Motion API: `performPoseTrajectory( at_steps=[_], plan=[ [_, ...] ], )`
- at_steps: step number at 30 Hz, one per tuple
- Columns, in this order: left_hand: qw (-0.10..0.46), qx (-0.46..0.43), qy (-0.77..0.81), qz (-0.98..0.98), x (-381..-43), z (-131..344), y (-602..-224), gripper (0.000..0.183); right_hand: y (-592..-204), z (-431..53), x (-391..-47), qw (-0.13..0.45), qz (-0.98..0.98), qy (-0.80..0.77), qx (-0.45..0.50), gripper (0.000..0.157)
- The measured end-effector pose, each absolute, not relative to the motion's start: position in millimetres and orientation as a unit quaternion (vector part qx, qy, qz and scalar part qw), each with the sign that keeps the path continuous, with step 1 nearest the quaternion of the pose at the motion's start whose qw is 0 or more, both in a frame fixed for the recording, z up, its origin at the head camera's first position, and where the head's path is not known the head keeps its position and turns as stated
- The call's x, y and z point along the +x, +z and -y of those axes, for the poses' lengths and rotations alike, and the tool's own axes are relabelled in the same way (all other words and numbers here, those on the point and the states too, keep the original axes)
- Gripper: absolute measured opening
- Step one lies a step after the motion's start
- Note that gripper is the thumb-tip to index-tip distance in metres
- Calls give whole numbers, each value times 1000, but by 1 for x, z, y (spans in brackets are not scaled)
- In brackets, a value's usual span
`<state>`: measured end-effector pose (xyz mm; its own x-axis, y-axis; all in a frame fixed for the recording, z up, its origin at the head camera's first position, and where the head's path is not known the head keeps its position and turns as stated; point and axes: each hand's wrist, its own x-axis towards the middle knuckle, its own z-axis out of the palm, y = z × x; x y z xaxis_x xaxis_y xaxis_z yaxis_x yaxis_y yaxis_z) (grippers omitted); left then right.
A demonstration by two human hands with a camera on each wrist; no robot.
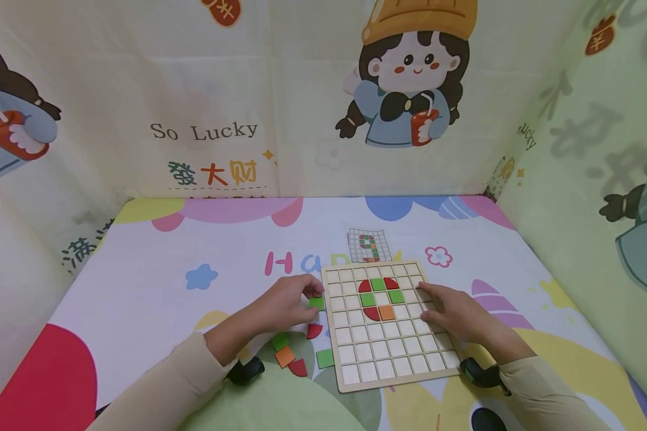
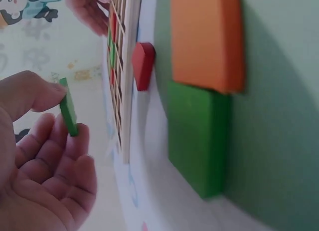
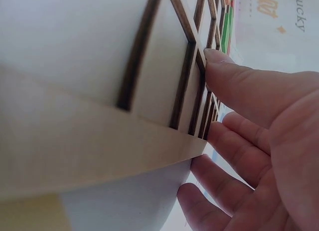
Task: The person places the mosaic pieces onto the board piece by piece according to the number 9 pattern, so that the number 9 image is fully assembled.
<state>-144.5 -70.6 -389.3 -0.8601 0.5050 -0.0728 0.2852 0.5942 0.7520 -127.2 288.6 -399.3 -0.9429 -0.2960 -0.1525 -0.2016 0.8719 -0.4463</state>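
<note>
In the head view, my left hand [image 1: 293, 302] pinches a green square tile [image 1: 316, 303] between thumb and fingers, just off the left edge of a wooden grid board [image 1: 358, 388]. The left wrist view shows the green tile [image 2: 68, 109] held on edge, above the table. My right hand [image 1: 458, 311] holds the board's right edge, with the thumb over the grid and the fingers along the rim [image 3: 164, 146]. Red rounded tiles [image 1: 372, 313], green squares [image 1: 377, 284] and an orange square [image 1: 386, 312] form a partial ring in the board's upper cells.
Left of the board lie loose tiles: red rounded pieces [image 1: 314, 331], green squares [image 1: 325, 358] and an orange square [image 1: 285, 357]. A small printed pattern card [image 1: 369, 245] lies behind the board. Patterned cloth walls [image 1: 302, 120] surround the table.
</note>
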Motion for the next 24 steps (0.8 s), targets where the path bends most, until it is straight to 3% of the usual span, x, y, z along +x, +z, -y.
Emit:
performPoseTrajectory(
  at_steps=[10, 24],
  plan=[
    [103, 253, 427, -862, -146, 52, -384, 32, -400, -289, -127, 102, -962, -215, -135, 69],
    [105, 262, 439, -853, -152, 21, -381, 28, -400, -289, -128, 109, -962, -219, -125, 69]
  ],
)
